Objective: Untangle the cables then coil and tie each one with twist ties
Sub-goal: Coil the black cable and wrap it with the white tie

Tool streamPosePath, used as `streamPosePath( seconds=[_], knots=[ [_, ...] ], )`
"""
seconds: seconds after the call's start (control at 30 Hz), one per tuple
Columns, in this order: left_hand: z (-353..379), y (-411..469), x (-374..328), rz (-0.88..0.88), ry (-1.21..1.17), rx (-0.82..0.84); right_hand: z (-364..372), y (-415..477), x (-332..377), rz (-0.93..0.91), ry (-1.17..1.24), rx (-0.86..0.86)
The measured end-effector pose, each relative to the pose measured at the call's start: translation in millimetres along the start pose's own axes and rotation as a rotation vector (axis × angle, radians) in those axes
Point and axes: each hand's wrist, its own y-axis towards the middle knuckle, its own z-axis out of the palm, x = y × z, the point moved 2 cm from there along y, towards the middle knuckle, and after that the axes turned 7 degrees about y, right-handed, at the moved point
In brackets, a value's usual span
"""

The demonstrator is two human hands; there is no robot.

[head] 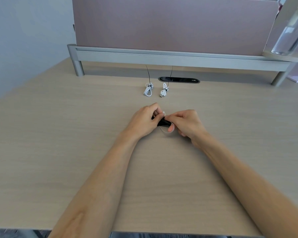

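Pale wood desk | mauve partition behind | left hand and right hand pinch cable bundle

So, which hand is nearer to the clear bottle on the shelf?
Right. The right hand is below and left of the clear bottle; the left hand lies farther left. Both hold a white cable between them.

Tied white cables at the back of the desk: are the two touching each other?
Apart. Head view shows bare desk between the left white cable and the right white cable.
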Motion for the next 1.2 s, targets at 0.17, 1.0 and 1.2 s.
streamPosePath(
  seconds=[0.17, 1.0, 1.2],
  knots=[
    [-0.6, -1.1, -2.1, 0.039, 0.027, 0.003, 0.3, 1.4, 0.0, 0.015, -0.004, -0.003],
    [0.8, -0.3, 2.4, -0.01, 0.02, -0.006, 1.0, 0.1, 1.0, 0.008, -0.017, 0.007],
    [0.7, -0.5, 1.7, 0.023, 0.024, -0.008, 1.5, 0.3, 1.0, 0.015, -0.027, -0.003]
  ],
)
